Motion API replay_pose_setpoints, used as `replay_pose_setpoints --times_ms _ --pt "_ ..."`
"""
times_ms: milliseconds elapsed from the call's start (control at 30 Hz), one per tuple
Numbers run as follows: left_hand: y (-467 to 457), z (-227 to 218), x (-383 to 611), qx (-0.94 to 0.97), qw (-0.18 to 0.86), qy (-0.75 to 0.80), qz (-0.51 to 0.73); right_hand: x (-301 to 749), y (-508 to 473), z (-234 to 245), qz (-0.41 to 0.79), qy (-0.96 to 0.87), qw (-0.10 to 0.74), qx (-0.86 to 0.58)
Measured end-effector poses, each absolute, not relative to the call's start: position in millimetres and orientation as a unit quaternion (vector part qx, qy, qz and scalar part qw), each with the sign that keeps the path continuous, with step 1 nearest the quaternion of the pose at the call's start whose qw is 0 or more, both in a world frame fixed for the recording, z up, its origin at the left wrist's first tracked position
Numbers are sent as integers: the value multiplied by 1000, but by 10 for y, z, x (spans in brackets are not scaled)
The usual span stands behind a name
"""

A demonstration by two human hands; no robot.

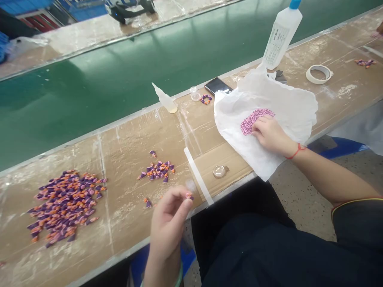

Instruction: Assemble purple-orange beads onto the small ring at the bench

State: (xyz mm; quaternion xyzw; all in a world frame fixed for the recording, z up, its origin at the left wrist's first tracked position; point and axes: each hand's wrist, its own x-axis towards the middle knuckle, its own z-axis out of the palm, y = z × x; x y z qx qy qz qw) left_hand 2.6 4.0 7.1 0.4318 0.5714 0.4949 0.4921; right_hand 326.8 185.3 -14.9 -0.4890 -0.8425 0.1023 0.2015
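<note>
My left hand (169, 223) is raised over the near edge of the bench, its fingertips pinched on a small purple and orange piece (189, 195). My right hand (271, 134) rests on a white paper sheet (269, 103), fingers curled at the edge of a patch of tiny pink beads (253, 119); what the fingertips hold is too small to see. A small cluster of purple and orange pieces (157, 170) lies left of a white strip (197, 175). A big heap of the same pieces (64, 203) lies far left.
A small glue bottle (164, 99), a tiny clear cup (194, 93), a bead ring (206, 99) and a phone (218, 85) line the back edge. A large white bottle (281, 36), a tape roll (318, 73) and a round clear lid (220, 171) are also here. A green conveyor belt (119, 67) runs behind.
</note>
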Motion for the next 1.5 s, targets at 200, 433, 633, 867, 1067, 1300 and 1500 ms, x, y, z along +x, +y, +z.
replay_pose_setpoints --times_ms 200,433,633,867,1067,1300,1500 --pt "122 53 403 416 638 443 474 3334 1716 36 126 -844 274 -444" --pt "334 250 755 475 624 403 472 3084 1312 503 269 -864 326 -274" --pt "375 355 957 424 668 375 483 2893 1126 656 299 -873 328 -203" --pt "298 291 1028 419 618 421 514 2786 1042 711 211 -902 325 -191" --pt "273 239 1047 376 624 418 542 2741 961 695 105 -918 329 -197" --pt "282 270 1026 336 665 400 533 2730 944 711 122 -912 338 -200" --pt "295 288 1031 335 661 413 530 2740 975 735 210 -890 344 -211"
